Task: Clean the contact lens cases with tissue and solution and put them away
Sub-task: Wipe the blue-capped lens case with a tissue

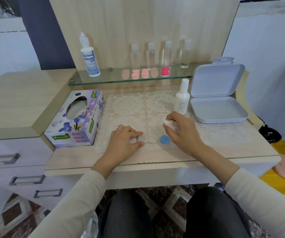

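Although the left hand (125, 140) pinched the translucent plastic lens case (147, 139) near the front edge of the counter (224, 152), the right hand (181, 132), gripping crumpled white tissue (166, 122), might have knocked the loose round blue cap (164, 139) beside it over that edge.

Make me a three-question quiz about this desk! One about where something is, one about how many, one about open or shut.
1. Where is the tissue box? A on the floor; B left of the lace mat; C on a chair.
2. How many clear bottles stand on the glass shelf? A two; B six; C four.
3. The plastic box on the right is: A open; B shut; C upside down.
Answers: 1 B, it sits beside the mat's left edge. 2 C, four stand in a row. 3 A, its lid stands raised.
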A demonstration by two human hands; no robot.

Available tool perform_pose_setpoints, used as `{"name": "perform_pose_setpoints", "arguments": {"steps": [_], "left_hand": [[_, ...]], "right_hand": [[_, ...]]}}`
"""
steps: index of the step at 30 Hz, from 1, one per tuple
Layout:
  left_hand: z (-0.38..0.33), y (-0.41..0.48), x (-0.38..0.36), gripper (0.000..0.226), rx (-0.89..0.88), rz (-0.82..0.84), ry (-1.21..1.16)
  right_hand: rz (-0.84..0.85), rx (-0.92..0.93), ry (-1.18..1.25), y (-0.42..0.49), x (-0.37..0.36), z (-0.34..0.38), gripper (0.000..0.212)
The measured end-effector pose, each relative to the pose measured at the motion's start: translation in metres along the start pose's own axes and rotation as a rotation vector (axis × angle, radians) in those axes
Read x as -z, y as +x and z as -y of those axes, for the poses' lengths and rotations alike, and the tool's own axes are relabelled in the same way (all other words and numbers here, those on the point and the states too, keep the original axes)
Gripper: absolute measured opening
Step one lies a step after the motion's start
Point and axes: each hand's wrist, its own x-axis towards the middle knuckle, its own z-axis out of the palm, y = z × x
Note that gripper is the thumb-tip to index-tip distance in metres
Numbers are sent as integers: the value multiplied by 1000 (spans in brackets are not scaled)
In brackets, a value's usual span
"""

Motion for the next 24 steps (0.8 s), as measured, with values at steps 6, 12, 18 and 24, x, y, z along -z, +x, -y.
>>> {"name": "perform_pose_setpoints", "arguments": {"steps": [6,12,18,24], "left_hand": [[7,0,-7,34,-55,-147,-127],[11,1,-12,37,-109,-180,-142],[11,2,-12,34,-163,-180,-130],[15,2,-16,39,-198,-197,-113]], "right_hand": [[-6,148,-16,-4,-25,-10,9],[62,200,-91,-8,-33,-8,18],[148,249,-217,-7,-34,-10,10],[142,206,-163,-5,-36,-9,9]]}}
